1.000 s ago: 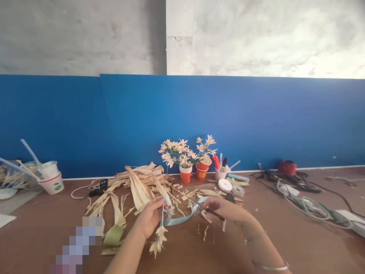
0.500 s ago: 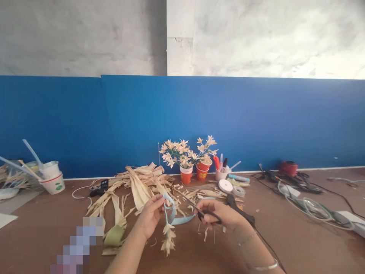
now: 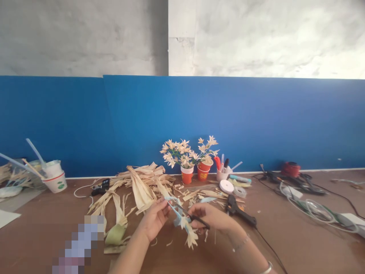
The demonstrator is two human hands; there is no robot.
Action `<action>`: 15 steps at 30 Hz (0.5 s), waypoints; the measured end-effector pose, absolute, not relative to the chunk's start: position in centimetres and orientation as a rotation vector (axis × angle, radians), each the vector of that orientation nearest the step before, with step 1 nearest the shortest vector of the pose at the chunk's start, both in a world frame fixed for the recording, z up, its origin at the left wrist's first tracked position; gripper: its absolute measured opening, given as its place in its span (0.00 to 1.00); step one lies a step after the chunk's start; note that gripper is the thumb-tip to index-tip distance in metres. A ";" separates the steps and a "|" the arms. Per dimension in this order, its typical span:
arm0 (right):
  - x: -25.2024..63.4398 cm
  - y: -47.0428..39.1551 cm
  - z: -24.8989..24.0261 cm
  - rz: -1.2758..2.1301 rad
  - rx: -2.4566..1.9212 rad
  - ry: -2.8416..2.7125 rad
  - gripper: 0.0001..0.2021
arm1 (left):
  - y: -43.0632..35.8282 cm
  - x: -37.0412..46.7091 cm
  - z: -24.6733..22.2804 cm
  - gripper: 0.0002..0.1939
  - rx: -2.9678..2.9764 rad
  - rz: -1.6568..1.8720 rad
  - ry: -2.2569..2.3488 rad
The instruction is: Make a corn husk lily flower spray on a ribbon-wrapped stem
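Between the fingers of my left hand (image 3: 156, 217) is pinched the upper end of a thin stem wrapped in light blue. Pale husk flowers (image 3: 191, 236) hang from its lower end, tilted toward the right. A loop of light blue strip (image 3: 178, 217) dangles beside the stem. My right hand (image 3: 207, 217) is closed on dark-handled scissors (image 3: 201, 222), whose blades point up and left toward the blue strip near my left fingertips. Whether the blades touch the strip, I cannot tell.
Dried corn husks (image 3: 139, 186) are heaped left of centre. Red paper cups (image 3: 187, 176) with husk flowers stand at the back. A glue gun (image 3: 239, 213) with its cord lies right of my hand, near a white tape roll (image 3: 226, 186). Cables (image 3: 316, 209) sprawl at right.
The scissors have moved left, their blades now close to my left fingertips. The flower stem, which hung straight down, now slants to the right, and the blue strip is bunched nearer it.
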State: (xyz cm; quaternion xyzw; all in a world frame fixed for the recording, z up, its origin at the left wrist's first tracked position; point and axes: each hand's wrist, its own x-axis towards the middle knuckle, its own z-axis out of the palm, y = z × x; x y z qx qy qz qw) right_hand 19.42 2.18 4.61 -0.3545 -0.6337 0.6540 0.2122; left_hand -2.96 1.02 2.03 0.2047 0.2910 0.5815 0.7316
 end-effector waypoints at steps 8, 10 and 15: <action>17.2 1.9 3.3 1.814 -0.907 -1.676 0.24 | 0.7 -2.2 1.8 0.08 0.466 1.267 0.513; 16.8 1.8 3.1 1.822 -0.884 -1.663 0.24 | 0.5 -2.0 1.9 0.09 0.478 1.265 0.487; 16.0 1.4 2.9 1.852 -0.767 -1.618 0.23 | 0.3 -1.9 2.1 0.11 0.523 1.290 0.475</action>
